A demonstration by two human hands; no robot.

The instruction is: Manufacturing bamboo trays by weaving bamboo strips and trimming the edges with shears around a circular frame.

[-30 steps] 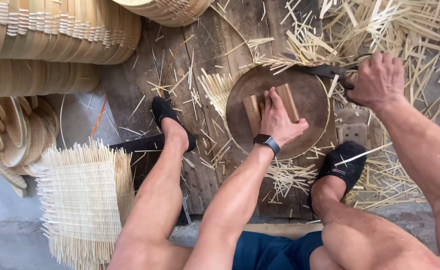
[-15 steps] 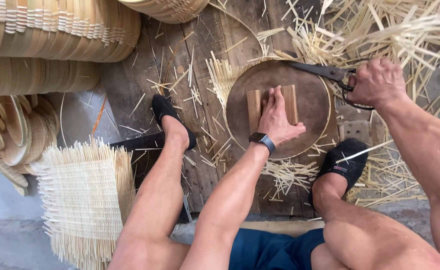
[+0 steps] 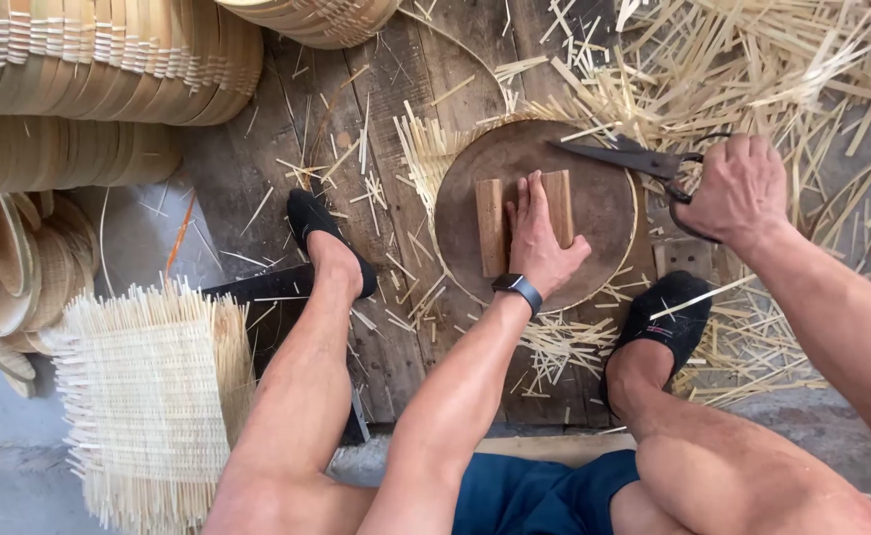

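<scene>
A: Starting at the left of the frame, what's there?

B: A woven bamboo mat point(image 3: 148, 396) at lower left, with stacked basket rims point(image 3: 89, 59) above it in the upper left. Bare plank floor point(image 3: 257, 168) lies between them and the work.

A: And the left hand point(image 3: 539, 243)?

B: It lies flat, fingers stretched out, pressing on a bundle of short bamboo slats point(image 3: 492, 226) at centre. The slats show on both sides of the fingers and rest on a round wooden block point(image 3: 604, 213).

A: The right hand point(image 3: 742, 188)?

B: Upper right, clenched around the handles of dark shears point(image 3: 618, 157), whose blades point left over the block's top edge, just beside the slats.

A: Room to move?

B: Block bare around the bundle; loose bamboo strips point(image 3: 752, 69) crowd its right.
</scene>
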